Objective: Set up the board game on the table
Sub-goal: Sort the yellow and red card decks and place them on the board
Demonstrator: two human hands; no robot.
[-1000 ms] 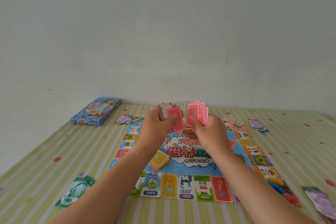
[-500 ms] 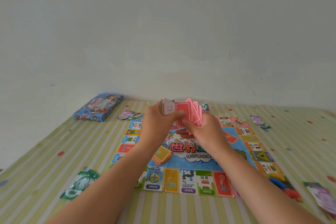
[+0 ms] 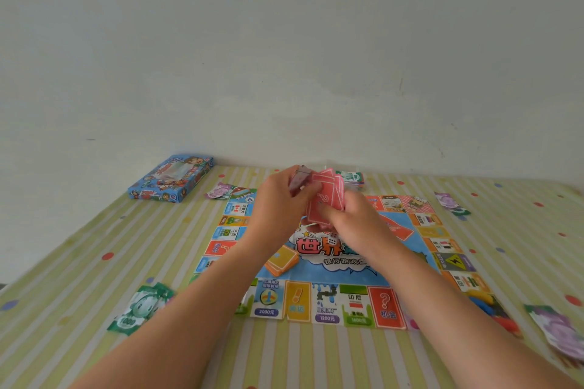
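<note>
Where hands (image 3: 316,208) overlap, board centre (image 3: 319,246) hidden

The board (image 3: 344,275) lies mid-table; the box (image 3: 170,178) sits behind to its left, a card stack (image 3: 282,259) on it.

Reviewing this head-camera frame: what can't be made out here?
- Board centre, head view: both forearms and hands cover much of the title art.
- Small stack in the left hand: blurred, faces unreadable.
- Red cards fanned in the right hand: count hidden by overlap and fingers.
- Purple banknotes at right: cut off by the frame edge.
- Coloured pieces by the board's right corner: right forearm hides most of them.
</note>
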